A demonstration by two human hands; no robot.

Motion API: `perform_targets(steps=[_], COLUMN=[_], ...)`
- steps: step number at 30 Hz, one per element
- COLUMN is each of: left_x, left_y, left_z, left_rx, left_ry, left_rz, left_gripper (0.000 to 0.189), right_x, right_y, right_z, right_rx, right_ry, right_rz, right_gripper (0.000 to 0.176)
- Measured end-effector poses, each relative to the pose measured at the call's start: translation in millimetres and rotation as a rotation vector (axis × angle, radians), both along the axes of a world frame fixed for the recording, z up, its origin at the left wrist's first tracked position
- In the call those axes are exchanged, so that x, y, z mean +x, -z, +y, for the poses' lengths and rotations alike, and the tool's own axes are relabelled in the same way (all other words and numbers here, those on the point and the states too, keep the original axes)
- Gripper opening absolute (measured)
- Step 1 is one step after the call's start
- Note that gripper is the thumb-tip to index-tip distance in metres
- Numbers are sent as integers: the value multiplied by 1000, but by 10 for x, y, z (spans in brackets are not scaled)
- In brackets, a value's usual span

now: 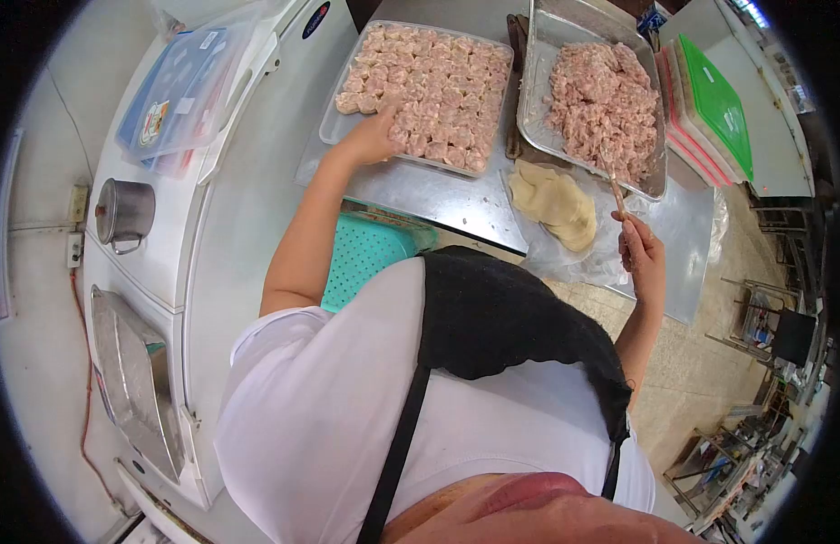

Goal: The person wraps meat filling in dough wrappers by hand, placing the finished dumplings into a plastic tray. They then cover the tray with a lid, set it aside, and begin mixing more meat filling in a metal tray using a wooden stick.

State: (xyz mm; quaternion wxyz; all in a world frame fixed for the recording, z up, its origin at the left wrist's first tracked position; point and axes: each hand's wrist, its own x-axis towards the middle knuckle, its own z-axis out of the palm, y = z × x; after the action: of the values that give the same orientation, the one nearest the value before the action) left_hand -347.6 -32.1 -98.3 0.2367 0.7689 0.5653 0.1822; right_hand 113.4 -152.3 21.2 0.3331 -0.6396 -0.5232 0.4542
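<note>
Head view, right hand (643, 258): closed around the handle of a slim spatula (618, 195).
Minced meat (606, 104): just beyond that grip, in a rectangular metal pan (548, 23), the spatula's far end in it.
Dough wrappers (558, 207): left of the right hand's grip, overlapping in a pile on a plastic sheet (610, 270).
Left hand (370, 138): at the near-left dumplings; I cannot tell whether it pinches one (the fingertips are hard to make out).
Open-topped meat dumplings (442, 95): beyond and right of the left hand, packed in rows on a white tray (333, 127).
</note>
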Motion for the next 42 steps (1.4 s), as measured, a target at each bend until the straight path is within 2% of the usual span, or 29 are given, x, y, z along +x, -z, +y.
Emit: perform_targets(steps=[1, 3, 5, 7, 8, 10, 11, 12, 13, 14, 16, 17, 18, 19, 20, 21, 24, 26, 27, 30, 33, 35, 37, 39, 41, 42], left_x=[-40, -117, -67, 21, 71, 248, 337, 333, 372, 549, 952, 1126, 1308, 1500, 1744, 2004, 2593, 2860, 2969, 3107, 3073, 3021, 2970, 2958, 2985, 2993], left_y=[-21, -83, -26, -72, -141, -339, -434, -392, -344, -450, -727, -745, -741, -743, -748, -741, -682, -630, -589, -438, -396, -431, -367, -358, -427, -373], left_z=[-13, -61, -168, -244, -260, -299, -316, -304, -289, -317, -428, -446, -460, -484, -533, -583, -661, -708, -726, -766, -733, -778, -773, -770, -801, -809], left_rx=[-3, -189, -129, -66, -152, -274, -307, -292, -272, -264, -72, -63, 163, 381, 349, 316, 233, 31, 30, 140, 0, -34, 2, 47, -62, -62], left_ry=[0, -78, -111, -125, -168, -248, -289, -298, -311, -295, -376, -373, -289, -199, -186, -178, -87, -30, -39, -19, -122, -140, -153, -161, -237, -236], left_rz=[4, -83, -55, -25, -30, -15, 5, 151, 296, 304, 542, 550, 316, 80, 26, -30, -161, -290, -283, -156, -139, -266, -354, -444, -374, -379], left_gripper=[84, 83, 81, 78, 76, 71, 68, 64, 61, 61, 50, 50, 44, 38, 33, 29, 26, 25, 25, 22, 24, 25, 27, 28, 31, 31], right_x=[40, 99, 186, 302, 347, 573, 719, 868, 983, 1052, 1036, 1051, 1047, 943, 917, 972, 1177, 1236, 1251, 1072, 1099, 1194, 1201, 1063, 966, 960], right_y=[5, -56, -47, -27, -83, -237, -259, -273, -300, -323, -288, 54, 357, 322, 272, 212, -154, -187, -183, 532, 130, -23, -56, 171, 479, 457], right_z=[17, 101, 240, 430, 526, 816, 1000, 1173, 1316, 1423, 1528, 1563, 1586, 1380, 1231, 1234, 1383, 1675, 1749, 1714, 1527, 1731, 1871, 1727, 1508, 1446], right_rx=[6, -2, -6, 95, 155, 63, 125, 180, 258, 340, 372, 444, 518, 602, 719, 726, 573, 615, 649, 733, 756, 657, 679, 634, 820, 661], right_ry=[-16, -1, 16, -141, -217, -364, -413, -466, -460, -458, -519, -577, -637, -672, -725, -727, -771, -763, -753, -825, -830, -872, -915, -919, -802, -786], right_rz=[5, 5, 9, -135, -281, -640, -855, -1069, -1121, -1171, -1324, -1293, -1262, -1250, -1211, -1206, -1265, -1226, -1194, -1202, -1159, -1108, -1215, -1183, -979, -879], right_gripper=[31, 29, 29, 31, 36, 40, 39, 38, 33, 27, 17, 15, 14, 14, 15, 15, 17, 18, 18, 18, 19, 21, 22, 23, 29, 29])
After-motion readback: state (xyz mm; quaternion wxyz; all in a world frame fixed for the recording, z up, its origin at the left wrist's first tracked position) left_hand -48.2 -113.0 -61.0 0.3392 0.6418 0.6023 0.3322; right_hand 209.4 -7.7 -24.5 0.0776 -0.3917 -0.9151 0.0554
